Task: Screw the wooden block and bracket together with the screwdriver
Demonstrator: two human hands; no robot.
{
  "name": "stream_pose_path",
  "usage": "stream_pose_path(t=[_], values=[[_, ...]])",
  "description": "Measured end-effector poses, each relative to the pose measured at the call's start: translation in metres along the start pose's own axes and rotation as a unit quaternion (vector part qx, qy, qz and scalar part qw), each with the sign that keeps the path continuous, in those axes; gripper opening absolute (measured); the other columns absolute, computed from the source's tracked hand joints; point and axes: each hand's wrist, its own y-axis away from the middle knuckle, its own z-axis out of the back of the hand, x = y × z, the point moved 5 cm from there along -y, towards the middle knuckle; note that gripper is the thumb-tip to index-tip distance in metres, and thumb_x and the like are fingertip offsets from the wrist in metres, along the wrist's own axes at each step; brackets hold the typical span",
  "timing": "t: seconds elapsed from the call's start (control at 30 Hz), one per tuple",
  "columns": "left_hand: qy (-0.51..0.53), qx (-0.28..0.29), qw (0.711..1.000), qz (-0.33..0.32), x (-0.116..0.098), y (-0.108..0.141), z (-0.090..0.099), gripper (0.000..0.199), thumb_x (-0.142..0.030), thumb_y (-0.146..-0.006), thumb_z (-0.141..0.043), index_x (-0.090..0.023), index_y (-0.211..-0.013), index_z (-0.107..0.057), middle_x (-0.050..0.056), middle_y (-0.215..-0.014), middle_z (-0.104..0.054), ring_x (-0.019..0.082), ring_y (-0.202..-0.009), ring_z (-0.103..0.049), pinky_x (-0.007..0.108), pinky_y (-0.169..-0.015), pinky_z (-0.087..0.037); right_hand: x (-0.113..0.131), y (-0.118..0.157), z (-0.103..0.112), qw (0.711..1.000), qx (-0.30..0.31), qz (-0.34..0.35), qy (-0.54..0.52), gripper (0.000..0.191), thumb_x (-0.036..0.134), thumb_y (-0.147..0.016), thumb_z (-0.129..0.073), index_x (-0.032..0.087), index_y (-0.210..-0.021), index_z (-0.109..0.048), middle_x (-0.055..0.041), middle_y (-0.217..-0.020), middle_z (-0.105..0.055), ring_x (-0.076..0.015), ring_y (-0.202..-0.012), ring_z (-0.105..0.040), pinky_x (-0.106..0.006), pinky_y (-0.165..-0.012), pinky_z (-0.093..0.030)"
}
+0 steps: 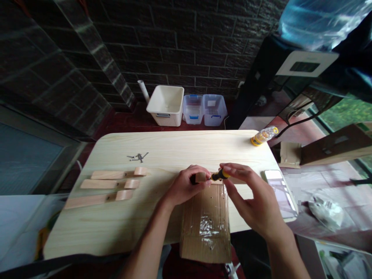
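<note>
My left hand [183, 183] is closed around a small wooden block [200, 177] above the far end of a taped cardboard piece [200, 236]. In my right hand [257, 195], thumb and fingertips pinch the yellow-and-black handle of a screwdriver [220, 175]. Its shaft points left toward the block; the tip is hidden by my left fingers. Part of a light wooden strip shows beneath the screwdriver. Left of my hands lie three wooden strips [100, 184], each with a raised block at its right end. Several loose screws [140, 157] are scattered behind them.
A clear container with yellow ends [264, 135] stands at the table's back right corner. A flat white-framed device [279, 192] lies along the right edge. Beyond the table [174, 147] are a cream bin [167, 104] and two clear bins [214, 110]. The cardboard overhangs the front edge.
</note>
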Motion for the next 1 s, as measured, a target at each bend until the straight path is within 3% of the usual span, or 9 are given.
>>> stream_pose_path(t=[0.37, 0.57, 0.73, 1.0], values=[[-0.008, 0.001, 1.0, -0.005, 0.0016, 0.0019, 0.0006, 0.016, -0.033, -0.091, -0.079, -0.025, -0.105, -0.076, 0.005, -0.112, -0.079, 0.024, -0.106, -0.073, 0.043, -0.102, -0.057, -0.0006, -0.0001, 0.0002, 1.0, -0.003, -0.012, 0.002, 0.032, 0.012, -0.102, -0.067, 0.025, -0.131, -0.064, -0.009, -0.136, -0.077, -0.0197, -0.128, -0.075, -0.033, -0.106, -0.065], [-0.007, 0.002, 1.0, -0.008, 0.002, 0.0018, 0.0001, 0.013, -0.031, -0.092, -0.078, -0.024, -0.103, -0.076, 0.004, -0.112, -0.079, 0.023, -0.107, -0.073, 0.041, -0.102, -0.056, -0.0041, 0.0002, -0.0003, 0.999, -0.026, -0.002, 0.021, 0.028, 0.016, -0.102, -0.069, 0.025, -0.128, -0.065, -0.0088, -0.128, -0.079, -0.0212, -0.122, -0.078, -0.033, -0.099, -0.068], [0.0, -0.002, 1.0, -0.013, 0.0003, 0.0023, 0.0002, 0.011, -0.027, -0.09, -0.079, -0.024, -0.1, -0.076, 0.004, -0.111, -0.079, 0.023, -0.108, -0.073, 0.041, -0.103, -0.056, -0.0043, 0.0016, -0.0011, 1.0, -0.014, -0.018, 0.007, 0.031, 0.016, -0.101, -0.069, 0.026, -0.13, -0.065, -0.0095, -0.136, -0.077, -0.0235, -0.128, -0.075, -0.036, -0.104, -0.066], [0.001, 0.003, 1.0, -0.012, -0.0002, 0.0025, 0.0002, 0.012, -0.026, -0.09, -0.079, -0.024, -0.102, -0.076, 0.003, -0.112, -0.079, 0.022, -0.109, -0.072, 0.04, -0.105, -0.054, -0.0056, 0.0032, -0.0019, 1.0, -0.031, -0.002, -0.004, 0.03, 0.012, -0.101, -0.069, 0.027, -0.127, -0.065, -0.0074, -0.132, -0.079, -0.0193, -0.124, -0.077, -0.031, -0.101, -0.066]])
